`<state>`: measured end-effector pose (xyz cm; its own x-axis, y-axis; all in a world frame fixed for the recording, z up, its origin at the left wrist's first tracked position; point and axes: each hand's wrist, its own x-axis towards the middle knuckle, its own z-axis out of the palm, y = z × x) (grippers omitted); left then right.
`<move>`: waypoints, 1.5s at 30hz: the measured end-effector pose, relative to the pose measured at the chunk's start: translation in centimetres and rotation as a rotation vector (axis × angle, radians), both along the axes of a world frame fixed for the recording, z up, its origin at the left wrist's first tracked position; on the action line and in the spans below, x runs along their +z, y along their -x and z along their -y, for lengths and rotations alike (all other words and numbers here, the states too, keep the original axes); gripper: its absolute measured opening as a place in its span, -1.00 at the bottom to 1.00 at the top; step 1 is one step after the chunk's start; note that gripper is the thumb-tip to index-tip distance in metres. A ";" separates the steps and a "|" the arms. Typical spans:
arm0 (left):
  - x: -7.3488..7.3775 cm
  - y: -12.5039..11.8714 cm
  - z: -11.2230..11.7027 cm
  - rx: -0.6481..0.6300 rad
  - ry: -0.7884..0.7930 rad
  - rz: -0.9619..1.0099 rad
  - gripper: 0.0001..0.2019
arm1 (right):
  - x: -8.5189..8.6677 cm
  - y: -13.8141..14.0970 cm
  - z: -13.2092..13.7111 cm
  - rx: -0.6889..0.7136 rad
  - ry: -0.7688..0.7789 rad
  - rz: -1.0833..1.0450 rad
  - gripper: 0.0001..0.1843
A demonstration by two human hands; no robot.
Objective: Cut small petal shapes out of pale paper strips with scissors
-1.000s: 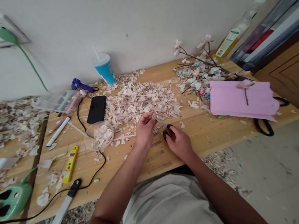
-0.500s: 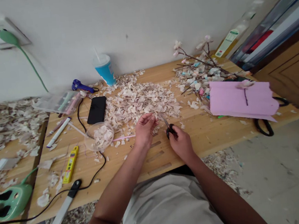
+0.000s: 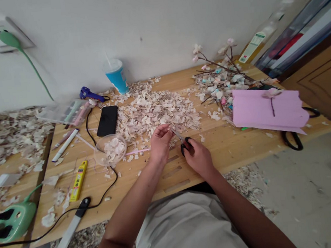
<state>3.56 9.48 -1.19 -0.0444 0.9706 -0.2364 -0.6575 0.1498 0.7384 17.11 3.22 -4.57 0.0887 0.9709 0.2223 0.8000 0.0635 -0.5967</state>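
My right hand [image 3: 197, 158] grips small black-handled scissors [image 3: 182, 141], whose blades point up and left toward my left hand. My left hand [image 3: 160, 143] has its fingers curled and pinched at the blade tips, on a small pale piece I cannot make out. Both hands hover over the front edge of a wooden table [image 3: 232, 148], just below a broad heap of pale petal scraps [image 3: 152, 111]. A clear bowl of petals [image 3: 110, 149] stands left of my left hand, with a thin pink stick [image 3: 137, 152] beside it.
A black phone [image 3: 107, 120], a blue cup [image 3: 116, 76], a purple glue gun [image 3: 91, 95], a yellow utility knife [image 3: 77, 181] and a black cable [image 3: 102, 192] lie to the left. Flower branches [image 3: 222, 75] and pink paper [image 3: 266, 110] occupy the right. A green power strip [image 3: 13, 220] sits far left.
The scissors swung away to the right half a second ago, then came back left, so the blades again meet my left fingertips.
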 end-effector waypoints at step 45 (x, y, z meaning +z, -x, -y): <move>0.1 0.3 -0.2 -0.009 0.020 -0.038 -0.68 | -0.4 -0.4 0.0 -0.077 0.012 -0.339 -0.70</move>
